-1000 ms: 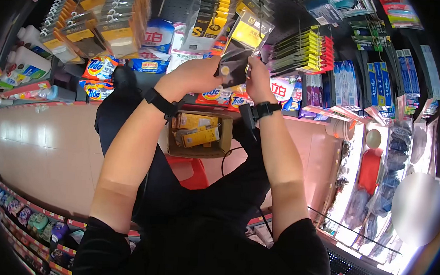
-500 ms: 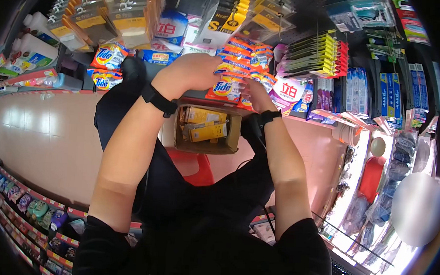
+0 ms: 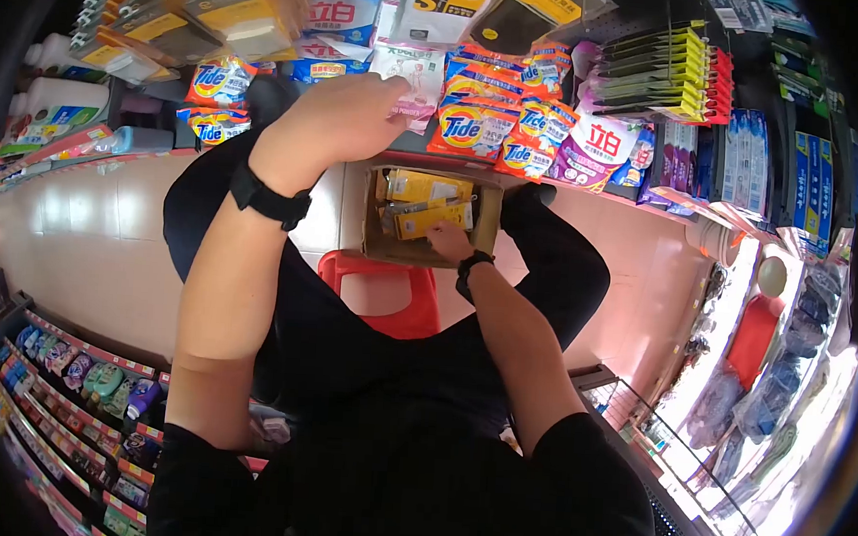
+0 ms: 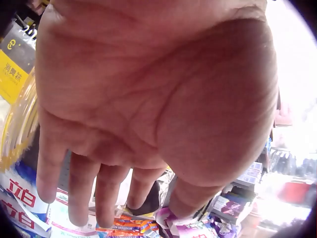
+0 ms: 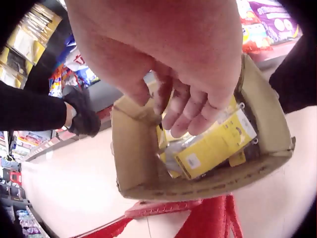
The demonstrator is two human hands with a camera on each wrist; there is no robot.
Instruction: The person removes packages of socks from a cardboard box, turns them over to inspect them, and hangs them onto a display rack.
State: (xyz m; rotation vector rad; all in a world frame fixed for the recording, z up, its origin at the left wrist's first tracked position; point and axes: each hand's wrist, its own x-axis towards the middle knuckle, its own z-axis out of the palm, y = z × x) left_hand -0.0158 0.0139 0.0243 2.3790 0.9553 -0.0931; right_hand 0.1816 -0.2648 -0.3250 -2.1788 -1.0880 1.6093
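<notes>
My left hand (image 3: pixel 345 118) is raised in front of the shelf, near the hanging packs. In the left wrist view its palm faces the camera, and the fingers (image 4: pixel 81 191) extend with nothing in them. Low in the middle, my right hand (image 3: pixel 450 240) reaches into a cardboard box (image 3: pixel 430 255). Its fingers (image 5: pixel 179 106) are loosely bent over yellow-carded packs (image 5: pixel 213 153) lying inside, and no pack shows in its grasp. Above the detergent hangs a clear pack with a dark content and yellow label (image 3: pixel 514 25).
Tide detergent bags (image 3: pixel 470 125) and a white-and-purple detergent bag (image 3: pixel 600 146) stand along the shelf. Yellow-and-red-headed packs (image 3: pixel 667 77) hang to the right. A red stool (image 3: pixel 397 315) is below the box, between the person's legs. Bottles (image 3: pixel 59 103) line the left side.
Earlier both hands were up at a clear pack with a yellow label by the rack. Now the right hand has dropped into the box, and the left has moved off to the left, empty.
</notes>
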